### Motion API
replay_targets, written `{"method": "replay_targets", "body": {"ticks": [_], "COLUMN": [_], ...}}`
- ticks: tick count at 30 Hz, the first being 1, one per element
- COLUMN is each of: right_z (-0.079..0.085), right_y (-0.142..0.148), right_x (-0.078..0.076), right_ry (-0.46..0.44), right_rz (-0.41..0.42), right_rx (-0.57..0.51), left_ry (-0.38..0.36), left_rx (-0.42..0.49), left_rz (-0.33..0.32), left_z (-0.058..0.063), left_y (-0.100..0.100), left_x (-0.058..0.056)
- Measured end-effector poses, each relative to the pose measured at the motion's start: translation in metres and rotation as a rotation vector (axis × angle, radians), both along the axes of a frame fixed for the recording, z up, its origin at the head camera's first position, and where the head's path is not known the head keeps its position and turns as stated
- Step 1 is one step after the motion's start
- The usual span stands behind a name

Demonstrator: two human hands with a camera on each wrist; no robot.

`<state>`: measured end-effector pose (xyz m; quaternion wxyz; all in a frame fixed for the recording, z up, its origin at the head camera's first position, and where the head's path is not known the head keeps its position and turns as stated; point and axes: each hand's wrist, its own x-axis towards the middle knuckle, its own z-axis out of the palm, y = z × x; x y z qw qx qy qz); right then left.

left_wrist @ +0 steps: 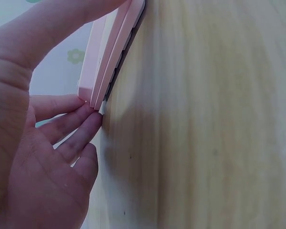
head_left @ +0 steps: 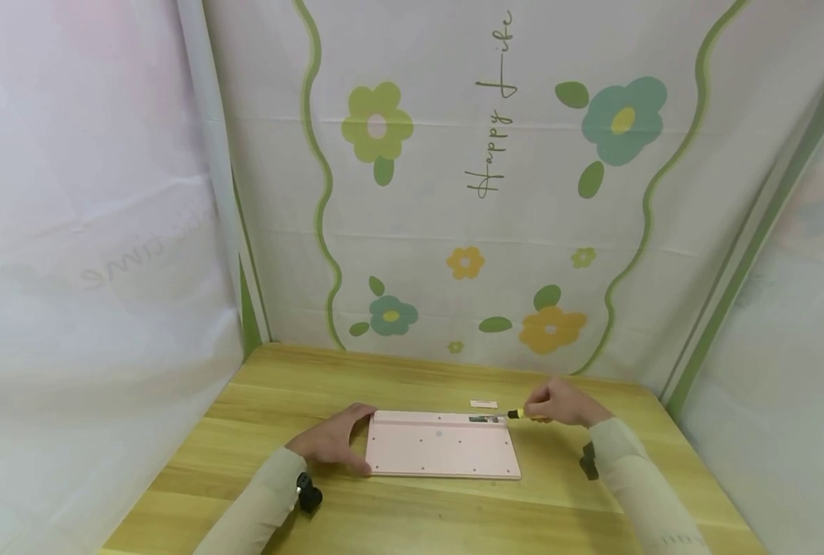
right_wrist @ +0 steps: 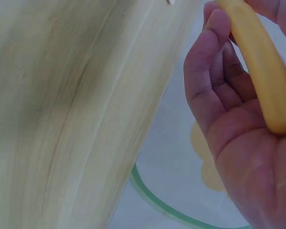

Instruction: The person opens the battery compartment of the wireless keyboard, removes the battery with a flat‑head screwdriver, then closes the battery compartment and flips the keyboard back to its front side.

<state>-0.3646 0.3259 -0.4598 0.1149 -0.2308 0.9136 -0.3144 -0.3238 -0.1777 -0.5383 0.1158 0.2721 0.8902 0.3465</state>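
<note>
A pink keyboard [head_left: 439,451] lies face down on the table, with several small dark screw holes in its underside. An open compartment [head_left: 484,419] near its far right corner shows green and metal parts. My left hand [head_left: 335,441] spans the keyboard's left end, thumb at the near corner and fingers at the far one. In the left wrist view, fingertips touch the keyboard's edge [left_wrist: 88,88], with its keys facing the table. My right hand [head_left: 560,402] grips a screwdriver [head_left: 516,414] by its yellow handle [right_wrist: 267,71]; its shaft points left, the tip over the compartment.
A small pink cover [head_left: 484,404] lies on the wooden table [head_left: 301,385] just beyond the keyboard. White fabric with printed flowers [head_left: 418,208] rises behind the table, and more fabric hangs at both sides.
</note>
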Motion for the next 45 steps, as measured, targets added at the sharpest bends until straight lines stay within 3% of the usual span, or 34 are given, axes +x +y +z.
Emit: {"method": "replay_targets", "body": {"ticks": [9,17,27,31,45], "right_z": [0.000,-0.008,-0.035,-0.045,-0.067], "right_y": [0.022,0.050,0.072,0.074,0.074], "right_x": [0.007,0.023,0.042,0.049,0.053], "right_ry": [0.039,0.179,0.333,0.389,0.260], "right_rz": [-0.072,-0.154,-0.282,-0.296,-0.299], "right_rx": [0.023,0.026,0.031,0.059,0.074], "left_ry": [-0.007,-0.002,0.012,0.007,-0.008], "left_rx": [0.014,0.019,0.016,0.012,0.009], "left_rz": [0.002,0.004,0.001,0.000,0.005], "left_z": [0.000,-0.001,-0.002,-0.003,0.001], "left_y": [0.000,0.000,0.000,0.000,0.000], "left_x": [-0.001,0.001,0.000,-0.001,0.003]}}
